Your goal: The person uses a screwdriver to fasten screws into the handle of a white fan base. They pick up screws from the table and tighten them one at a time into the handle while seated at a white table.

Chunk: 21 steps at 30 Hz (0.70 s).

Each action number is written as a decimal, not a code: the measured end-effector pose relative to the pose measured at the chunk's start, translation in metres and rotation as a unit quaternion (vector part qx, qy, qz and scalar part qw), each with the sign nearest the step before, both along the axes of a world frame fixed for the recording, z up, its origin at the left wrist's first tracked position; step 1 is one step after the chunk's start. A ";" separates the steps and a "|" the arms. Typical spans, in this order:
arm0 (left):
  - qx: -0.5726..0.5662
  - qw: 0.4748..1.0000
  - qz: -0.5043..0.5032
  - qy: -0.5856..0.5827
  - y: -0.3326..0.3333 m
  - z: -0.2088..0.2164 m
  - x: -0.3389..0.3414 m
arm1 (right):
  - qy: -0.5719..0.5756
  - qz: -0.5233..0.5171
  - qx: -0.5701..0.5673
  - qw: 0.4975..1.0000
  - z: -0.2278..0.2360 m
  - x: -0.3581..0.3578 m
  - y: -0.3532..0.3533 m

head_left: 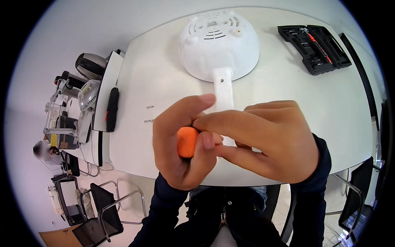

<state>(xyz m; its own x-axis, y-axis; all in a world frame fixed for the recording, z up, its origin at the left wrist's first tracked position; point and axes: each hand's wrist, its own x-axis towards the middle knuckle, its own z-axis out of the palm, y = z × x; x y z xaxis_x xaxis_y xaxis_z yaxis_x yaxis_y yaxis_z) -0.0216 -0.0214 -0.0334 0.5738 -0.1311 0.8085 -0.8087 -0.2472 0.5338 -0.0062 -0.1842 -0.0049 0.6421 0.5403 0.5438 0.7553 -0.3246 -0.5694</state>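
Your left hand curls around a smooth, rounded orange piece, held over the near side of the pale table. Your right hand has its fingertips pinched together just beside it; you can't tell what they grip, if anything. Beyond sits a glossy white bowl, upturned, its base cut with curved slots, its flat handle pointing toward you. Two small metal screws lie left. The bowl's base bears a grey mark, too small to read.
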 end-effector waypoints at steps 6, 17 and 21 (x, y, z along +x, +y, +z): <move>-0.136 0.971 -0.122 0.156 0.006 -0.004 0.005 | -0.018 0.014 0.052 0.998 -0.001 -0.001 -0.005; -0.227 0.892 -0.317 0.229 0.000 -0.005 0.006 | -0.015 0.044 0.056 0.997 -0.004 -0.007 0.009; -0.169 0.904 -0.290 0.266 0.005 0.006 0.006 | -0.025 0.022 0.077 0.996 -0.004 -0.011 0.012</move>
